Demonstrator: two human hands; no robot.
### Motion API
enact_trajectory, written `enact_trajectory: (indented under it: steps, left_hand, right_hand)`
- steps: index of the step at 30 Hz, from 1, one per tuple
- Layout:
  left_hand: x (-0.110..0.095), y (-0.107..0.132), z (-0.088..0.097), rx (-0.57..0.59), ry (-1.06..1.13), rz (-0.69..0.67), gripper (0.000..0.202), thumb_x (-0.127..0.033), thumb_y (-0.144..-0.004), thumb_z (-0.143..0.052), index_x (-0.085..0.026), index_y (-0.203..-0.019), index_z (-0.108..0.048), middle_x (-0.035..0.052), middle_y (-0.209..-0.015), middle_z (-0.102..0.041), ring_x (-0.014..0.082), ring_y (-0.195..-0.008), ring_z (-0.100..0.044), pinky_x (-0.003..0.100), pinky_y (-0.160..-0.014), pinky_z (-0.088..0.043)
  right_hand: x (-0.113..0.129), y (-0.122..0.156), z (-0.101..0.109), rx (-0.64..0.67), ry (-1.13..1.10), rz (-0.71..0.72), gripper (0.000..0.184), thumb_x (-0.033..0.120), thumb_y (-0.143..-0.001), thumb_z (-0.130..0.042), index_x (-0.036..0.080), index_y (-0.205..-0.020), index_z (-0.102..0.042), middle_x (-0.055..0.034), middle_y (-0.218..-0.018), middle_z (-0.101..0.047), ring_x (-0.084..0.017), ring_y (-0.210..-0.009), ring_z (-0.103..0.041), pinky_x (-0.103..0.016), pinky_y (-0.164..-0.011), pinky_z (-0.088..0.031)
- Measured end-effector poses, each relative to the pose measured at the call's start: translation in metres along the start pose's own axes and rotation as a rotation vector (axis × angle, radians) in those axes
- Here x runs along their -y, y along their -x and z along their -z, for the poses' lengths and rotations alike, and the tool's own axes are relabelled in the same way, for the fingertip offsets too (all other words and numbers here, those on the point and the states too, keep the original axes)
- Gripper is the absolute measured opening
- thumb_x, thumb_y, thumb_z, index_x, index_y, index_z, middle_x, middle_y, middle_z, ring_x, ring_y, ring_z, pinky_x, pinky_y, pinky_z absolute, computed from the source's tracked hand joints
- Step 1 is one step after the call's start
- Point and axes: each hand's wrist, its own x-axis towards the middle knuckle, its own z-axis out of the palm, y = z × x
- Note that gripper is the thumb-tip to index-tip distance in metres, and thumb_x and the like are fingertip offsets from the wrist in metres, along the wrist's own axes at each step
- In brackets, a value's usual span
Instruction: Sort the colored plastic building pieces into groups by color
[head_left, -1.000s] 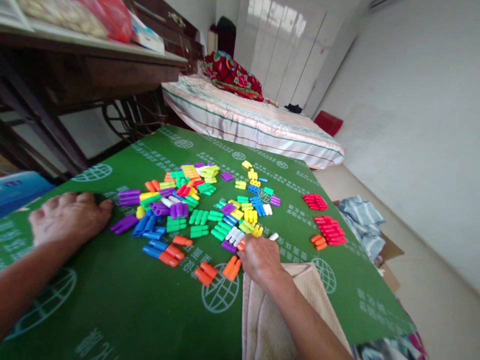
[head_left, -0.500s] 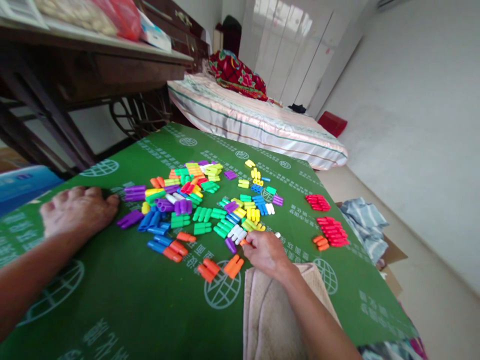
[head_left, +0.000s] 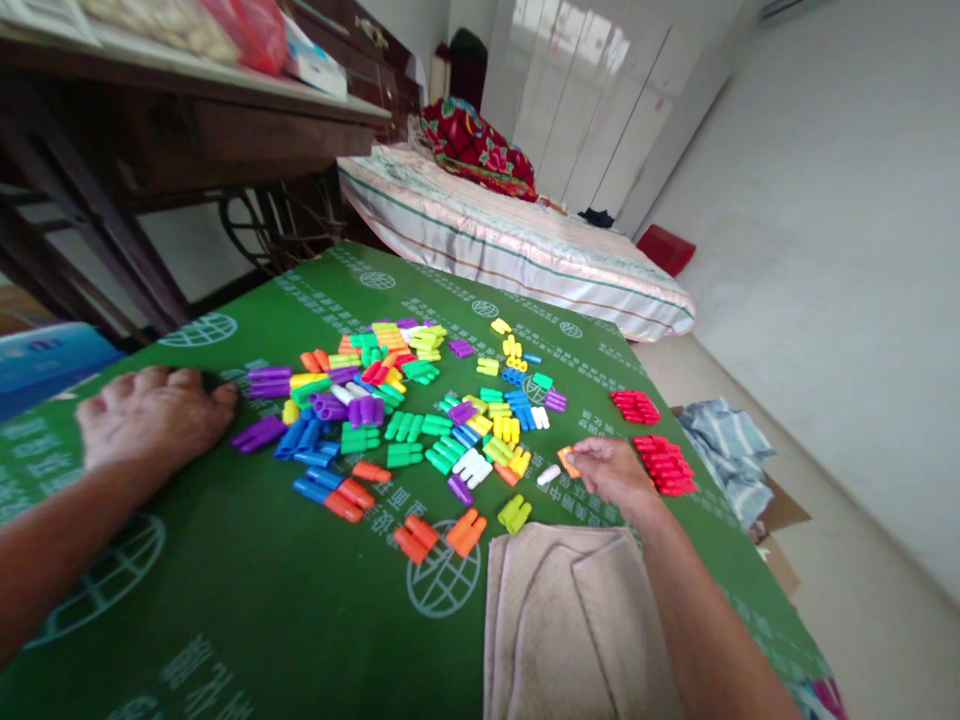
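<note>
Nearest, find a folded cloth (head_left: 566,610) on the green table (head_left: 270,610). Just past its far edge, record a lime piece (head_left: 514,514); to the left, two loose orange pieces (head_left: 466,532), near each other and lying flat. Farther left, note a blue piece (head_left: 310,489) and another in orange set end to end; cannot tell whether joined.

Beyond the cloth, observe the right hand (head_left: 613,472) pinching an orange piece (head_left: 570,462) between thumb and fingers, right of the main spread. Cannot tell whether in contact with the table. Just beside, to the left of the held item, see a small white piece (head_left: 548,475).

At left, find the left hand (head_left: 154,412) resting palm down on the table, fingers loose and somewhat apart. Near its thumb, note a purple piece (head_left: 259,434).

Across the middle, record a mixed spread (head_left: 404,427) of green, purple, yellow, blue and white, densest at left. At right, count two red groups (head_left: 636,407), apart from that spread, the nearer just beyond the right hand.

Past the table, note a bed (head_left: 517,250) bearing a red quilt (head_left: 472,150); farthest, a pale wardrobe (head_left: 570,100).
</note>
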Motion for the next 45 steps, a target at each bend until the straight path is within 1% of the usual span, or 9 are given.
enact_trajectory:
  steps: [4,10,17,21,25,30,32,36,45]
  left_hand:
    - [0.000,0.000,0.000,0.000,0.002,-0.003,0.071,-0.054,-0.084,-0.019,-0.005,-0.123,-0.052,0.0237,-0.132,-0.044,0.0400,-0.124,-0.036,0.054,-0.098,-0.035]
    - [0.002,-0.004,-0.004,-0.015,-0.001,-0.003,0.070,-0.055,-0.083,-0.021,-0.006,-0.124,-0.051,0.0244,-0.133,-0.045,0.0405,-0.124,-0.037,0.055,-0.096,-0.036]
    - [0.000,-0.002,-0.002,-0.005,-0.004,0.003,0.070,-0.053,-0.082,-0.021,-0.005,-0.124,-0.051,0.0243,-0.135,-0.044,0.0403,-0.124,-0.037,0.054,-0.096,-0.036]
    - [0.001,-0.003,-0.003,-0.013,-0.013,-0.001,0.070,-0.053,-0.082,-0.023,-0.006,-0.123,-0.052,0.0243,-0.134,-0.045,0.0400,-0.123,-0.038,0.055,-0.094,-0.037]
    - [0.001,-0.003,-0.003,-0.010,-0.018,-0.003,0.071,-0.054,-0.082,-0.020,-0.005,-0.122,-0.053,0.0252,-0.133,-0.045,0.0411,-0.122,-0.038,0.055,-0.094,-0.037]
    - [-0.007,0.005,0.005,0.010,-0.009,0.016,0.074,-0.054,-0.082,-0.016,-0.004,-0.123,-0.052,0.0245,-0.134,-0.043,0.0408,-0.125,-0.036,0.053,-0.098,-0.035]
    - [-0.010,0.008,0.009,0.025,-0.010,0.027,0.074,-0.054,-0.082,-0.016,-0.004,-0.124,-0.051,0.0237,-0.135,-0.042,0.0404,-0.126,-0.035,0.053,-0.099,-0.034]
    - [-0.012,0.011,0.012,0.034,-0.013,0.027,0.072,-0.053,-0.083,-0.017,-0.004,-0.126,-0.049,0.0233,-0.136,-0.041,0.0399,-0.127,-0.034,0.053,-0.100,-0.033]
    - [-0.011,0.008,0.010,0.035,-0.013,0.005,0.073,-0.053,-0.083,-0.018,-0.003,-0.124,-0.050,0.0262,-0.134,-0.042,0.0429,-0.124,-0.036,0.055,-0.098,-0.034]
  right_hand:
    - [-0.021,-0.014,0.025,-0.027,0.103,-0.021,0.028,0.045,-0.071,-0.055,0.017,-0.072,-0.058,0.0070,-0.040,-0.043,-0.007,-0.033,-0.033,-0.020,-0.035,-0.023]
    - [-0.047,-0.038,0.060,-0.032,0.292,0.051,0.019,0.036,-0.070,-0.055,0.018,-0.069,-0.059,0.0049,-0.048,-0.050,-0.009,-0.041,-0.044,-0.021,-0.043,-0.032]
    - [-0.060,-0.051,0.082,0.032,0.566,0.177,0.019,0.034,-0.074,-0.055,0.019,-0.077,-0.067,0.0034,-0.056,-0.055,-0.011,-0.052,-0.048,-0.021,-0.050,-0.034]
    - [-0.065,-0.051,0.090,0.098,0.710,0.221,0.016,0.030,-0.076,-0.056,0.020,-0.075,-0.069,0.0022,-0.063,-0.062,-0.012,-0.060,-0.053,-0.020,-0.055,-0.036]
    - [-0.064,-0.050,0.095,0.099,0.840,0.199,0.015,0.025,-0.078,-0.054,0.022,-0.078,-0.069,0.0012,-0.068,-0.064,-0.013,-0.065,-0.057,-0.021,-0.059,-0.037]
    - [-0.051,-0.049,0.087,0.063,0.961,0.159,0.030,0.045,-0.086,-0.050,0.024,-0.087,-0.070,-0.0029,-0.074,-0.067,-0.016,-0.069,-0.060,-0.023,-0.058,-0.037]
    - [-0.047,-0.049,0.082,0.067,0.996,0.147,0.032,0.048,-0.086,-0.050,0.024,-0.089,-0.071,-0.0041,-0.078,-0.068,-0.018,-0.073,-0.062,-0.024,-0.058,-0.037]
    - [-0.045,-0.052,0.081,0.097,1.017,0.130,0.026,0.044,-0.083,-0.056,0.026,-0.091,-0.072,-0.0031,-0.080,-0.070,-0.018,-0.076,-0.063,-0.023,-0.059,-0.038]
    - [-0.059,-0.052,0.097,0.155,0.963,0.122,0.021,0.039,-0.080,-0.059,0.030,-0.092,-0.073,0.0015,-0.079,-0.072,-0.015,-0.073,-0.064,-0.022,-0.063,-0.043]
